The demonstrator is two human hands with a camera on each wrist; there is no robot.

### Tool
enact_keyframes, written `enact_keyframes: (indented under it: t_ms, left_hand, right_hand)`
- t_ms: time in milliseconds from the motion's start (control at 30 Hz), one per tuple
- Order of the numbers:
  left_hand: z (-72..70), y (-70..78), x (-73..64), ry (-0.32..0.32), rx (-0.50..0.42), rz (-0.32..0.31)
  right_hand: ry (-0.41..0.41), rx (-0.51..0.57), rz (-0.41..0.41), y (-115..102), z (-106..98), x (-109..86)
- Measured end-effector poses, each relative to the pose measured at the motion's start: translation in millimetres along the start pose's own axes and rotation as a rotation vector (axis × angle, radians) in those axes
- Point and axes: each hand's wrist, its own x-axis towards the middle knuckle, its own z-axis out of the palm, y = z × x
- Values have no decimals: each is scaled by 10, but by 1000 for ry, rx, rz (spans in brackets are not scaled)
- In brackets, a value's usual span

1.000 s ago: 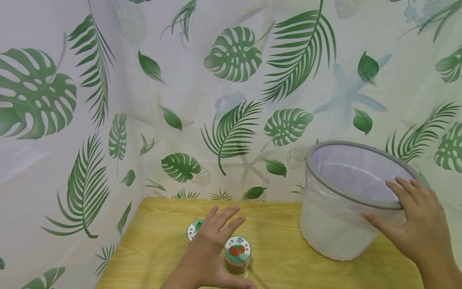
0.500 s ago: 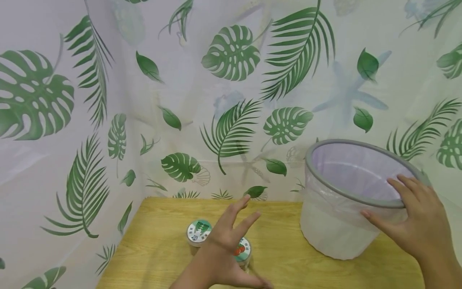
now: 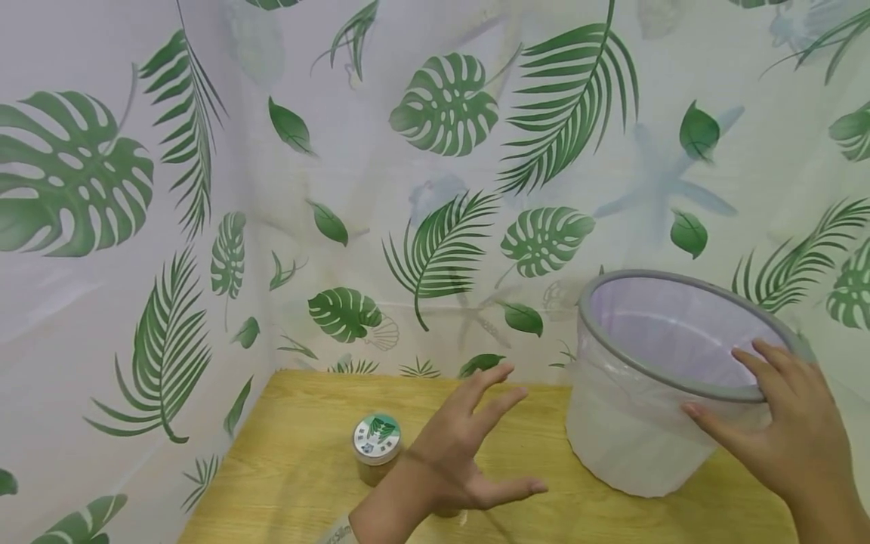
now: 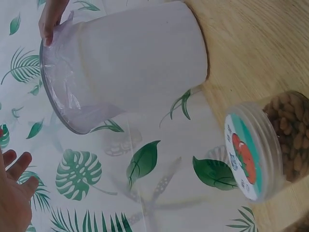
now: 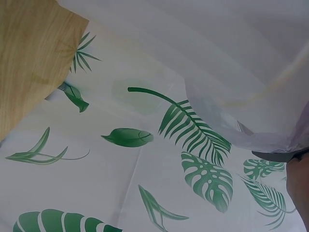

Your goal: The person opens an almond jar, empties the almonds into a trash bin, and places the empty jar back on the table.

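In the head view my right hand [image 3: 791, 427] grips the grey rim of a white trash bin [image 3: 632, 442] at the right, thumb outside and fingers over the inside. A thin clear liner covers the bin. My left hand [image 3: 451, 449] hovers with fingers spread and thumb apart, holding nothing. Below it, a jar with a tomato on its lid is almost wholly hidden. The left wrist view shows that jar [image 4: 263, 150], clear-walled and filled with what look like almonds. A second jar [image 3: 376, 447], with green leaves on its lid, stands left of my left hand.
Both jars and the bin stand on a wooden tabletop [image 3: 299, 468]. White sheeting [image 3: 421, 174] printed with green leaves rises behind and at the left. In the right wrist view, the bin's wall [image 5: 231, 53] fills the upper right.
My left hand has moved right, uncovering the leaf-lid jar and covering the tomato-lid jar from the head view. My right hand keeps its grip on the bin's rim. The head view has shifted slightly.
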Motion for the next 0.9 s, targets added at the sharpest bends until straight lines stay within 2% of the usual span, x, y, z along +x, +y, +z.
enact_keyframes:
  t_ms: [167,400,567,767,900]
  left_hand:
    - [56,-37,157,65,55,107]
    - [142,17,347,46,33,118]
    - [202,104,532,49,61,176]
    - [286,99,731,-1,67,181]
    - [350,84,888,-71,63,195]
  right_hand:
    - [30,15,-26,-11,20,26]
    - [31,16,0,-7,30,3]
    - [72,30,-9,19,23,-21]
    - [109,57,-53,60,55,-27]
    - [106,53,-68,54,52,-11]
